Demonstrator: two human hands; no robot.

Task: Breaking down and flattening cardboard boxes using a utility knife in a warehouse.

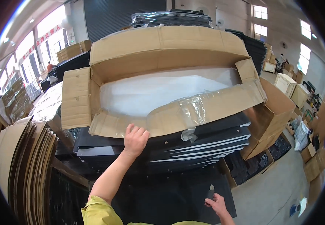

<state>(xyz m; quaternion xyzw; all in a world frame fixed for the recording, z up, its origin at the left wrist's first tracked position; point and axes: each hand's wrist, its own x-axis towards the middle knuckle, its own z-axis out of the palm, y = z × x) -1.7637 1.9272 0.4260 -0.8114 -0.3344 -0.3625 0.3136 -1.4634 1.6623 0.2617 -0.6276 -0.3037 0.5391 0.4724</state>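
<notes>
A long cardboard box lies open in front of me, its flaps folded outward. White foam-like wrapping covers what is inside, so the contents are hidden. With curled fingers, my left hand grips the edge of the near flap. Clear tape clings to that flap right of the hand, and a loose end hangs down. Low on the right, my right hand is closed round a utility knife with a dark handle, its short blade pointing up. The knife is apart from the box.
Under the box is a stack of black sheets with pale edges. Flat cardboard sheets stand upright at the left. An open carton tilts beside the stack on the right, above a box of black parts. More cartons line the right side.
</notes>
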